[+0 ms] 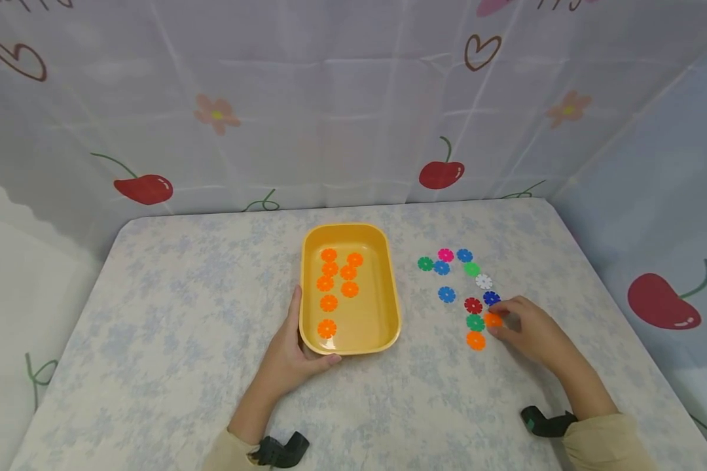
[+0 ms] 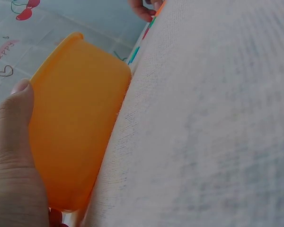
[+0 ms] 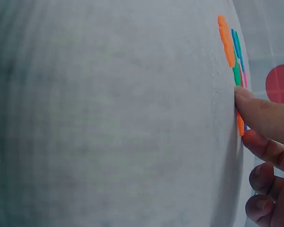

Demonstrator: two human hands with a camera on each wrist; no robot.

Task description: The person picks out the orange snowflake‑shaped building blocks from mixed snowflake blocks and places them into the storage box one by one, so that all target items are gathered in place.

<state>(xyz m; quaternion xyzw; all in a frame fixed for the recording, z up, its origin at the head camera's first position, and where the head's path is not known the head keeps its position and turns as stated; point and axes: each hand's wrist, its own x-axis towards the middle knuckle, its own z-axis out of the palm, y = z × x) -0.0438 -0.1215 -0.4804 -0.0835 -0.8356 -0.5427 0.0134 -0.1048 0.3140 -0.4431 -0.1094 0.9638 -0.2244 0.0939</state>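
Note:
My left hand [image 1: 287, 360] grips the near left corner of a yellow plastic tray [image 1: 393, 320], thumb along the near rim and fingers on the left side. Several orange notched discs [image 1: 328, 303] lie flat inside it, mostly toward the left. The left wrist view shows the thumb [image 2: 20, 106] against the tray's outer wall [image 2: 78, 123]. Right of the tray, my right hand [image 1: 533, 330] pinches an orange notched disc [image 1: 493, 320] between thumb and forefinger, low at the tabletop. In the right wrist view that disc [image 3: 240, 124] shows edge-on between the fingertips.
Loose notched discs lie around the right hand: another orange disc [image 1: 475, 340], green [image 1: 474, 322], red [image 1: 473, 305], dark blue [image 1: 491, 298], white [image 1: 484, 281], pink [image 1: 445, 255] and more blue and green ones. A patterned cloth covers the table [image 1: 200, 294]; a printed curtain [image 1: 330, 131] hangs behind.

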